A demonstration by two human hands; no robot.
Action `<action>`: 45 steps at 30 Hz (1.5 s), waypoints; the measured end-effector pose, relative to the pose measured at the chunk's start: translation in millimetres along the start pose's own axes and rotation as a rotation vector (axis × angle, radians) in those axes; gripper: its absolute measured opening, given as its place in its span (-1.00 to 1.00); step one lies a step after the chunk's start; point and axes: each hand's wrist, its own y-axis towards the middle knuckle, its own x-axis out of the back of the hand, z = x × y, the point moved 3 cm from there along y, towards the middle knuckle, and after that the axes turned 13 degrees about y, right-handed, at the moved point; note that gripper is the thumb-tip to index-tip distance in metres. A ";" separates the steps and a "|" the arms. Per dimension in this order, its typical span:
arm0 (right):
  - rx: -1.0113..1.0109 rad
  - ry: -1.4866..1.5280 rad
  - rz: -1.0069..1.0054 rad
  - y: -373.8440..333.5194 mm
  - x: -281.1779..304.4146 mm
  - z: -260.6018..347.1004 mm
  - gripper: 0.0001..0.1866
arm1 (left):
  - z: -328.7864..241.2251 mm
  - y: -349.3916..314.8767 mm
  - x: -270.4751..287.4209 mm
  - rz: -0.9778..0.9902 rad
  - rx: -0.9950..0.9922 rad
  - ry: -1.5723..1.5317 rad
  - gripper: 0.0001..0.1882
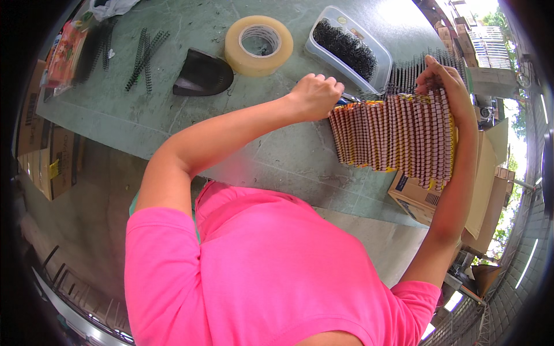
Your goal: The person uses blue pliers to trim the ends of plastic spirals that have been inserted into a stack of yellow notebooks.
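Observation:
A tight row of spiral-bound notebooks (pixel 389 135), with yellow showing at their edges, occupies the right side of the green table (pixel 277 155). Long black wire coils (pixel 407 75) stick out past the row's far side. My left hand (pixel 317 97) is closed at the row's far left corner, around a blue-handled metal tool (pixel 348 99) whose kind is mostly hidden by the fingers. On the right, my right hand (pixel 447 86) curls its fingers over the far end of the last notebooks, beside the projecting coils; the forearm lies along the row.
Behind the row stands a clear plastic tub (pixel 323 49) of black coil cuttings (pixel 346 49). Farther left are a roll of clear tape (pixel 234 52), a black scoop-shaped piece (pixel 202 75) and loose coils (pixel 144 55). Cardboard boxes (pixel 412 193) stand by the table's right edge.

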 end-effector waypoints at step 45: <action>-0.012 0.003 0.056 3.4 3.7 -2.0 -0.51 | -5.2 -1.5 8.1 0.081 0.044 -0.174 -0.78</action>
